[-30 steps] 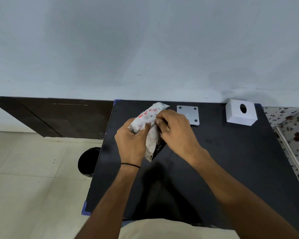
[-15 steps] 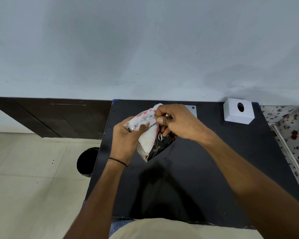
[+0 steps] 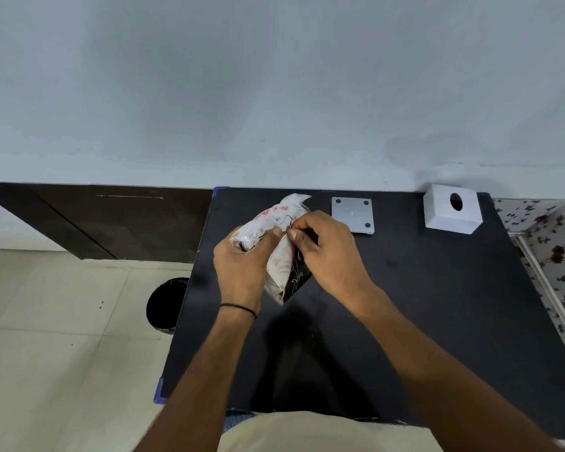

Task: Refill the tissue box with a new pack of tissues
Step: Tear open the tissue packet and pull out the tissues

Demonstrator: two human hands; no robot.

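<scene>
Two hands, left hand and right hand, are clamped on the tissue pack; its wrapper, apparently unopened, could be torn unevenly, spilling tissues.

Looks like a plain room in a home: bare pale wall, tiled floor w/ dark skirting, black table pushed vs. the wall, black waste bin beside it, floral-print fabric at the right edge, maybe bedding. No office or lab gear.
</scene>
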